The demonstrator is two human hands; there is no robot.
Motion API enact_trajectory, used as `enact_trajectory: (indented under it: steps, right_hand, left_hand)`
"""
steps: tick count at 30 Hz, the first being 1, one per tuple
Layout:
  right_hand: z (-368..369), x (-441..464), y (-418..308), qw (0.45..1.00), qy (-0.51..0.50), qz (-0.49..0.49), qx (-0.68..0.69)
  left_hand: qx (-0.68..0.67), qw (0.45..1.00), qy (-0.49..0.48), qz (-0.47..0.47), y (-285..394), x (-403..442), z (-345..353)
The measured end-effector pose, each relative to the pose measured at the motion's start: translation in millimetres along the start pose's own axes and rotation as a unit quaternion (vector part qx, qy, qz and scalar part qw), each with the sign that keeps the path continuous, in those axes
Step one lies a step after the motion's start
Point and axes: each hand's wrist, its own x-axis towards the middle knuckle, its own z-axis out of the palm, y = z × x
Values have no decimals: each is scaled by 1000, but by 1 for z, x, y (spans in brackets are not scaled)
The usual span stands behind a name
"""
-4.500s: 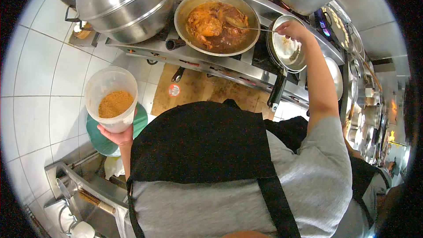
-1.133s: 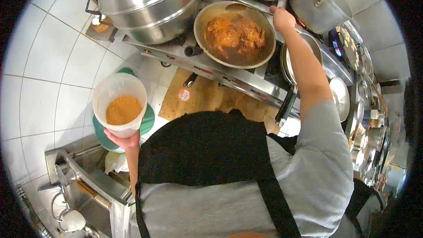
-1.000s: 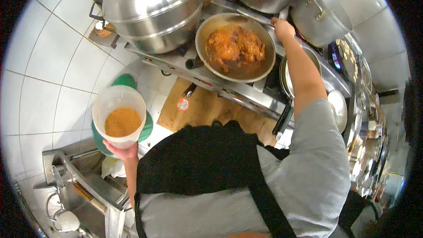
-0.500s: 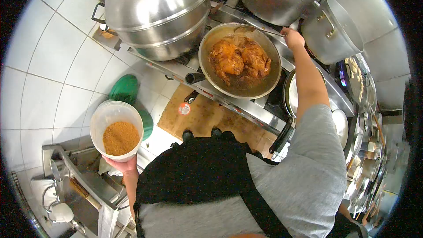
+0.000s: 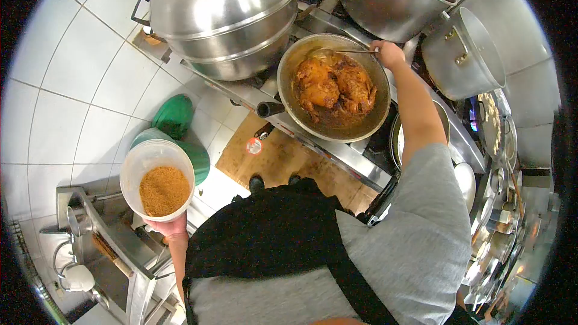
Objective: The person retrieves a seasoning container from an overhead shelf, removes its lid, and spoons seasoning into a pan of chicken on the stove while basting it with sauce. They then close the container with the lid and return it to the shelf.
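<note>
Presently, in the head view, two pieces of meat [image 5: 319, 84] are lying side by side in a round metal pan [image 5: 285, 81] on the stove [image 5: 364, 168], showing glossy orange-brown surfaces with darker patches above shallow brown sauce [image 5: 337, 120]. The right hand [image 5: 390, 54] is pinching a spoon [image 5: 356, 52] over them; the left hand [image 5: 168, 227] is gripping a translucent tub [image 5: 152, 153] low down, its orange-brown granules [image 5: 164, 191] sloping unevenly.

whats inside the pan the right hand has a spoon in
Inside the pan are two browned pieces of meat in dark sauce, with the spoon at the far side. The meat's underside and the pan's bottom beneath it are covered, so they cannot be seen.
</note>
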Motion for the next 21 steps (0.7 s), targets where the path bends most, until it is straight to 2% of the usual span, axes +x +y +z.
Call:
enact_trajectory:
  steps: [1,4,8,13,16,21]
  right_hand:
    - [4,1,-1,1000,6,-25,-2]
    - [-19,-15,1,999,47,-19,-2]
    - [-22,-27,26,995,83,55,-2]
    - [-7,-54,27,994,-32,104,-16]
    - [0,-70,37,992,21,125,-6]
    - [22,-100,53,987,55,149,-9]
  left_hand:
    - [1,1000,19,2,0,0,2]
    - [-4,1000,21,5,-1,-1,4]
    - [5,1000,27,13,-3,0,5]
    - [-11,1000,10,-18,-8,4,0]
    - [-16,999,-24,-25,-12,8,-9]
    - [4,999,29,-27,-18,4,12]
